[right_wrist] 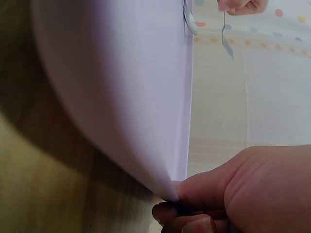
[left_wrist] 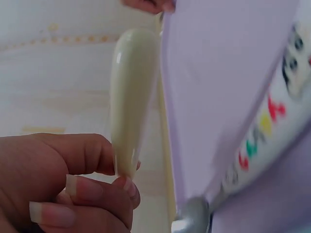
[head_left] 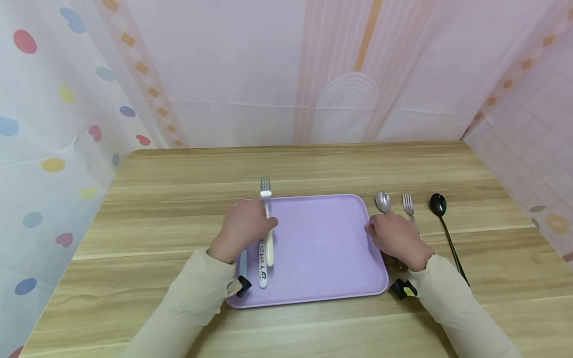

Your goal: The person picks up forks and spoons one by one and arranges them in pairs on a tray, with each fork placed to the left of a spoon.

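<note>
A purple tray (head_left: 329, 243) is set on the tabletop (head_left: 143, 223), and its right rim is pinched between thumb and curled fingers of the right hand (head_left: 397, 237). Above the tray's left part, a cream-handled fork (head_left: 269, 246) is gripped by the left hand (head_left: 247, 223), its tines pointed past the tray's far edge. On the tray's left side a spoon with a printed white handle (head_left: 262, 266) is laid; beside it, a blue-grey piece (head_left: 243, 262) is partly hidden by the left sleeve (head_left: 197, 293). Right of the tray, a silver spoon (head_left: 383, 201), a small fork (head_left: 408, 203) and a long black spoon (head_left: 438, 204) are lined up.
</note>
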`<state>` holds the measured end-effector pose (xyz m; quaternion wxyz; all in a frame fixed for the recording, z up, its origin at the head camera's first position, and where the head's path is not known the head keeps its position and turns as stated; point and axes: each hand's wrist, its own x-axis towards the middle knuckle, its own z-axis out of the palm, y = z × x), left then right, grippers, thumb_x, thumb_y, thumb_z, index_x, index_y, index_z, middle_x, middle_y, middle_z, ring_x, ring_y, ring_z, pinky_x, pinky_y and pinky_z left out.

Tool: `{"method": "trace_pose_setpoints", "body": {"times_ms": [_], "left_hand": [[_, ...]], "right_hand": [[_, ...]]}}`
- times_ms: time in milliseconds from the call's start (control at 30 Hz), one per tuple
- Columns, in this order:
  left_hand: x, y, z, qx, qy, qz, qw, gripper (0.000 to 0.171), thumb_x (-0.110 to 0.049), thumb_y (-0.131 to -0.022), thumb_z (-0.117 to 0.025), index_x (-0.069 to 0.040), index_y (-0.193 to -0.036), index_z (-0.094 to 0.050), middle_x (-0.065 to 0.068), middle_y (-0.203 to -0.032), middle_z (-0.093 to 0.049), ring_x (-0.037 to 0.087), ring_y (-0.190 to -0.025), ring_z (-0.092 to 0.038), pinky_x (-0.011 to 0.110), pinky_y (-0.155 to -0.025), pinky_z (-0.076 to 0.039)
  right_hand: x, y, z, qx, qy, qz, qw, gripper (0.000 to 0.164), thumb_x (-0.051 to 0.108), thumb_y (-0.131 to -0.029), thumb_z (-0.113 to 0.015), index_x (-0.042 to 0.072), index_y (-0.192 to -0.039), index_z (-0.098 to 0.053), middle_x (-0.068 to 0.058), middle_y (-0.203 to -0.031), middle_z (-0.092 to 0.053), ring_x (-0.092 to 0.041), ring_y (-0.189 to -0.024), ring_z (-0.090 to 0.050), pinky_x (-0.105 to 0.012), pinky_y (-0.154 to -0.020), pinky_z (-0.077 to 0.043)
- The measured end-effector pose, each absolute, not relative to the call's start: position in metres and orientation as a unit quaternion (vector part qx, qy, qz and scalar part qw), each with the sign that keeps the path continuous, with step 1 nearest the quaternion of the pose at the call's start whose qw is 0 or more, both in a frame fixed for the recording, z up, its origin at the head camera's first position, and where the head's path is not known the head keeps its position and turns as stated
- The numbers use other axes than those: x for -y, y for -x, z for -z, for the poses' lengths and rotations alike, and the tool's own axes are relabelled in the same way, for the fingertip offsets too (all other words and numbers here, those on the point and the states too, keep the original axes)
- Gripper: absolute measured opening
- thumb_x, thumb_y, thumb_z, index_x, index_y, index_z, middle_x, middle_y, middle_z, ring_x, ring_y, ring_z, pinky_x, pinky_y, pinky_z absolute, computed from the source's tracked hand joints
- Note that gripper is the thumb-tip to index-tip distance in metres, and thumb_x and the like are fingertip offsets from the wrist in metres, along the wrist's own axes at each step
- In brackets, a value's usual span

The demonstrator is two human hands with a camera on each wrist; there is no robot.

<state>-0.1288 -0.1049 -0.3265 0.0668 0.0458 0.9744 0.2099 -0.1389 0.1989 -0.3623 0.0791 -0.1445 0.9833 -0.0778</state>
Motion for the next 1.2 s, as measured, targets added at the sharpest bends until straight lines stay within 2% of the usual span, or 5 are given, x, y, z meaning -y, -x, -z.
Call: {"method": "trace_pose_setpoints", "body": {"times_ms": [233,400,667,800,1200], "left_hand": [[0.077,0.133,0.332,-0.971,-0.008,-0.211,0.116,0.029,-0.029,-0.077,-0.065,-0.013,-0.062,-0.047,0.0,-0.057,-0.043,0.015,-0.05,-0.043,0.028,-0.041,-0.034],[0.062,0.133,0.34,-0.974,-0.022,-0.191,0.122,0.022,-0.029,-0.076,-0.067,-0.01,-0.074,-0.056,0.004,-0.064,-0.054,0.017,-0.054,-0.049,0.031,-0.043,-0.039],[0.049,0.132,0.352,-0.979,-0.045,-0.153,0.127,0.024,-0.026,-0.077,-0.064,-0.012,-0.06,-0.053,0.004,-0.059,-0.053,0.019,-0.052,-0.05,0.033,-0.042,-0.039],[0.046,0.13,0.352,-0.978,-0.039,-0.152,0.136,0.025,-0.026,-0.077,-0.064,-0.013,-0.06,-0.052,0.005,-0.062,-0.055,0.021,-0.055,-0.052,0.035,-0.044,-0.041],[0.045,0.128,0.357,-0.974,-0.046,-0.165,0.149,0.024,-0.022,-0.078,-0.063,-0.012,-0.059,-0.052,0.004,-0.061,-0.051,0.019,-0.054,-0.049,0.032,-0.044,-0.038]], "right_hand": [[-0.198,0.14,0.363,-0.984,0.144,0.074,0.079,0.029,0.021,-0.092,-0.049,0.013,-0.065,-0.054,-0.003,-0.057,-0.047,-0.017,-0.051,-0.045,-0.031,-0.042,-0.036],[-0.197,0.14,0.364,-0.984,0.145,0.075,0.077,0.029,0.021,-0.092,-0.049,0.013,-0.065,-0.054,-0.003,-0.057,-0.047,-0.017,-0.05,-0.045,-0.031,-0.041,-0.036],[-0.196,0.142,0.363,-0.984,0.148,0.071,0.075,0.028,0.021,-0.092,-0.049,0.012,-0.066,-0.055,-0.003,-0.058,-0.048,-0.017,-0.051,-0.046,-0.031,-0.042,-0.037],[-0.196,0.141,0.364,-0.983,0.149,0.074,0.073,0.028,0.02,-0.092,-0.049,0.012,-0.066,-0.056,-0.003,-0.058,-0.048,-0.017,-0.051,-0.046,-0.031,-0.041,-0.037],[-0.197,0.142,0.365,-0.983,0.155,0.073,0.064,0.028,0.02,-0.092,-0.049,0.012,-0.066,-0.055,-0.003,-0.058,-0.048,-0.017,-0.05,-0.046,-0.032,-0.041,-0.037]]}}
